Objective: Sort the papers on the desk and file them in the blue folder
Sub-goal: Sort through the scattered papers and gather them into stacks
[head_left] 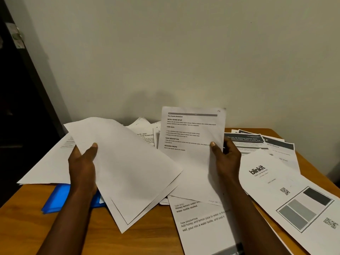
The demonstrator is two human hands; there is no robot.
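Observation:
My left hand (pixel 83 162) grips a few blank-backed sheets (pixel 128 168) by their left edge, thumb on top, lifted off the desk and tilted. My right hand (pixel 225 159) holds a printed sheet (pixel 191 144) headed with bold section titles, pinched at its right edge and raised nearly upright. The blue folder (pixel 58 199) lies flat on the desk under my left forearm, mostly hidden by the sheets and arm. More printed papers lie scattered over the desk.
A wooden desk (pixel 27 227) stands against a pale wall. A "blinkit" sheet (pixel 272 179) and dark-headed pages (pixel 257 142) lie at the right. A large-print page (pixel 202 225) lies at the front. White sheets (pixel 47 168) overhang the left edge. A dark door (pixel 16 107) is at left.

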